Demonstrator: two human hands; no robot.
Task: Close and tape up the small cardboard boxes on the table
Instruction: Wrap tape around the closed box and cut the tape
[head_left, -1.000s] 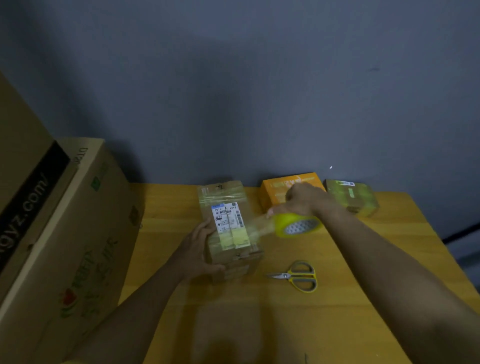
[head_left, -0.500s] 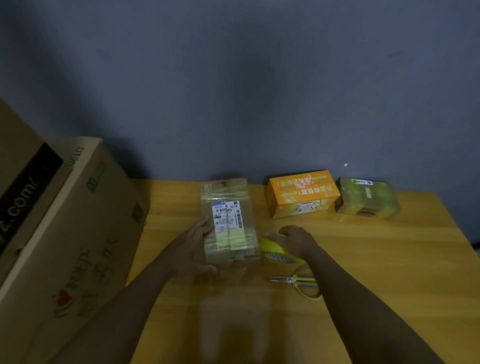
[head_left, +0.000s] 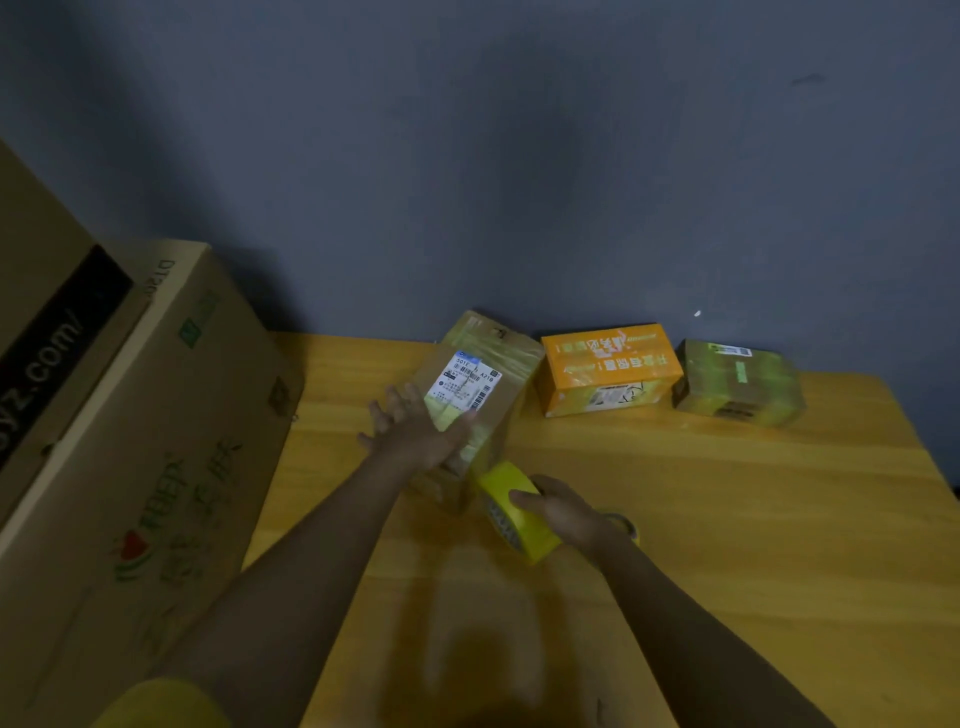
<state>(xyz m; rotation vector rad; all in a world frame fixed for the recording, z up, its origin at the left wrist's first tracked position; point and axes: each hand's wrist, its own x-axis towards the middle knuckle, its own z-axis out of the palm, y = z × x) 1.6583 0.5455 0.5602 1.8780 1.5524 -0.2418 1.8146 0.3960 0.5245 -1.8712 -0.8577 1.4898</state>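
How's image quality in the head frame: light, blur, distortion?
Head view: dim and yellow-tinted, the wall dark and unevenly lit; soft shadows smear the table near the bottom edge; the left hand and tape roll look slightly motion-soft; wide-angle bending shows on the big carton; the box label glares white.

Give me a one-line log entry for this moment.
left hand: pressing flat on labelled box | right hand: gripping yellow tape roll beside box | box tilted | tape wrap in progress
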